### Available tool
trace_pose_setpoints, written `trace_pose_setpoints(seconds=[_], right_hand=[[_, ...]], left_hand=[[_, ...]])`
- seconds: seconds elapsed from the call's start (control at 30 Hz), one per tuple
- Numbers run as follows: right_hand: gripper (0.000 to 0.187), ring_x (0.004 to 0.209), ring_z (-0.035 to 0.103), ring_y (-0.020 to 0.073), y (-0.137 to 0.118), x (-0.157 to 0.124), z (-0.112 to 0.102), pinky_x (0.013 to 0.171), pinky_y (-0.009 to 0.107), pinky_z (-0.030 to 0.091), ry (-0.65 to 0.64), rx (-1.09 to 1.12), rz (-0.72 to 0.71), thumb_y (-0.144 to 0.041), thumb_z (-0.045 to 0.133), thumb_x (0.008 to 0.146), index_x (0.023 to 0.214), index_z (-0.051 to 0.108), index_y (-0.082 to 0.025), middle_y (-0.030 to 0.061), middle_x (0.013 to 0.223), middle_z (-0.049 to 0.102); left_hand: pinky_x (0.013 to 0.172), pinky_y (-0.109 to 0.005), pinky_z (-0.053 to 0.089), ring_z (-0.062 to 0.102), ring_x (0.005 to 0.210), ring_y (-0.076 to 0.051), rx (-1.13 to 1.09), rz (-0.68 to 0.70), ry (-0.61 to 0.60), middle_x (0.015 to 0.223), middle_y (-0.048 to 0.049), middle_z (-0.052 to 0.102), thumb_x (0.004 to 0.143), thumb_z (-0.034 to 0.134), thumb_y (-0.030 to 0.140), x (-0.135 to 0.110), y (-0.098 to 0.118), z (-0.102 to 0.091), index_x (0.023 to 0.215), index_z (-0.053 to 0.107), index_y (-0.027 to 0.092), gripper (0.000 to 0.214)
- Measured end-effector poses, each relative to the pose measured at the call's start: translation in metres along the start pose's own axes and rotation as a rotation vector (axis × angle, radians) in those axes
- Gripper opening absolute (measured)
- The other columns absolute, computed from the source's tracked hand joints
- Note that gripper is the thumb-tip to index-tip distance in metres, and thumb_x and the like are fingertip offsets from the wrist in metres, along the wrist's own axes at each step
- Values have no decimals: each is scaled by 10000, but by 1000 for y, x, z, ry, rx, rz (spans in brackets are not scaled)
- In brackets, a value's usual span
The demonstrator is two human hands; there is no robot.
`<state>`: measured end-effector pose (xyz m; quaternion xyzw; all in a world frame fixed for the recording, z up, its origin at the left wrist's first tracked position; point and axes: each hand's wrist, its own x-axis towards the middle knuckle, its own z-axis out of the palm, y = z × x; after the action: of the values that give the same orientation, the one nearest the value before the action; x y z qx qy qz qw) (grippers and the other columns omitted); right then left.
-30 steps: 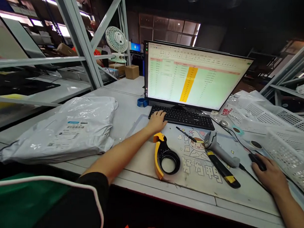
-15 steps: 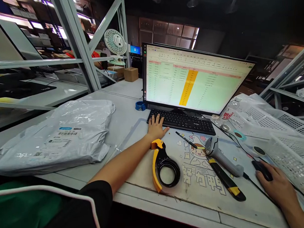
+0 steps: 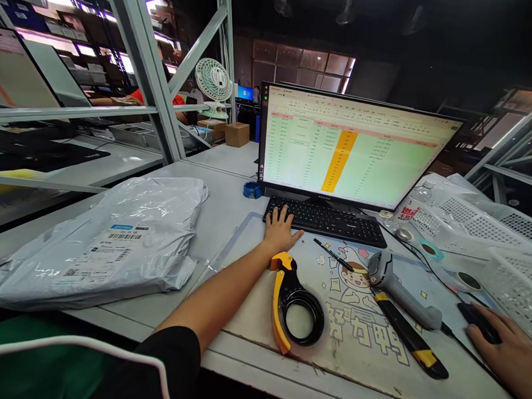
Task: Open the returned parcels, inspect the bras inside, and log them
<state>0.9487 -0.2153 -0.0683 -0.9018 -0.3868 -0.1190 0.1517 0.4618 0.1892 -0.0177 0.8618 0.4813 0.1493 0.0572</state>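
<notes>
Left hand (image 3: 279, 231): grip spread apart, touching the keyboard (image 3: 328, 219).
Right hand (image 3: 509, 345): grip curled over the mouse (image 3: 478, 322).
Scanner (image 3: 407, 299): between the two hands.

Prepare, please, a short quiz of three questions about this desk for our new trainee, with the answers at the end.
1. True or false: the left hand is at the left end of the keyboard.
2. Which thing is under the right hand?
A) pen
B) mouse
C) scanner
3. Fill in: as the wearer sees it, the white parcel lies to the ____ of the keyboard.

Key: 1. True. 2. B. 3. Left.
</notes>
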Motion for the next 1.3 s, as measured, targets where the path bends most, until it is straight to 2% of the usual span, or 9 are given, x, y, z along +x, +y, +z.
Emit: trace_pose_setpoints(seconds=[0.17, 0.33, 0.53, 0.63, 0.83, 1.03, 1.1, 1.2, 1.3], right_hand=[[761, 1228, 706, 441, -13, -5, -11, 831, 539, 630, -38, 9, 31, -688, 547, 823, 1470, 667, -304, 96, 1529, 626], [744, 1149, 730, 435, -22, -9, -15, 746, 527, 618, -17, 29, 69, -709, 506, 861, 1467, 674, -310, 94, 1537, 623], [708, 1193, 723, 431, -18, -6, -13, 770, 524, 627, -44, 20, 54, -696, 548, 837, 1402, 721, -304, 95, 1515, 633], [702, 1193, 723, 432, -14, -5, -9, 816, 545, 627, 2, 33, 48, -696, 515, 860, 1402, 720, -300, 98, 1507, 636], [770, 1142, 733, 436, -1, 1, 5, 807, 543, 637, -2, 126, 8, -750, 540, 833, 1395, 725, -257, 138, 1446, 665], [712, 1138, 732, 422, -6, -2, 9, 883, 540, 620, 91, 134, -3, -706, 486, 896, 1366, 734, -233, 145, 1436, 661], [716, 1121, 736, 429, -6, -1, 9, 920, 562, 612, 83, 116, 8, -702, 485, 893, 1352, 746, -219, 152, 1423, 670], [760, 1072, 744, 429, -8, 0, 5, 871, 562, 622, 16, 102, 37, -723, 490, 875, 1366, 751, -204, 158, 1436, 666], [779, 1073, 740, 410, -13, -3, 2, 855, 536, 621, 20, 105, 63, -717, 454, 911, 1428, 718, -198, 152, 1489, 630]], left_hand=[[1360, -641, 130, 131, 1681, -430, -6, 3, 24, 1831, -92, 184, 1053, 421, 666, -1, -1, 3, 1670, 442, 197, 775], [1354, -653, 144, 151, 1675, -434, -7, 10, 32, 1824, -98, 211, 1055, 410, 663, -1, -2, 6, 1670, 440, 193, 775], [1356, -650, 148, 153, 1676, -430, -12, 7, 33, 1823, -94, 215, 1052, 419, 655, -1, -1, 4, 1666, 445, 197, 766], [1357, -653, 142, 143, 1678, -431, -16, 11, 32, 1825, -100, 207, 1052, 415, 653, -1, -2, 4, 1668, 440, 186, 774], [1355, -655, 153, 154, 1677, -431, -11, 11, 35, 1824, -103, 208, 1040, 421, 666, 1, -5, 7, 1657, 454, 197, 775], [1355, -654, 133, 138, 1680, -431, -21, 13, 21, 1826, -105, 197, 1037, 414, 677, 1, -4, 6, 1666, 438, 189, 796], [1358, -647, 128, 136, 1680, -427, -22, 10, 20, 1827, -101, 197, 1040, 413, 670, 1, -4, 6, 1670, 430, 190, 792], [1359, -641, 127, 134, 1681, -426, -21, 5, 21, 1828, -98, 196, 1044, 409, 667, 1, -4, 5, 1675, 422, 191, 790], [1359, -645, 124, 128, 1683, -427, -17, 2, 10, 1830, -96, 189, 1047, 401, 678, 0, -4, 5, 1680, 417, 194, 797]])
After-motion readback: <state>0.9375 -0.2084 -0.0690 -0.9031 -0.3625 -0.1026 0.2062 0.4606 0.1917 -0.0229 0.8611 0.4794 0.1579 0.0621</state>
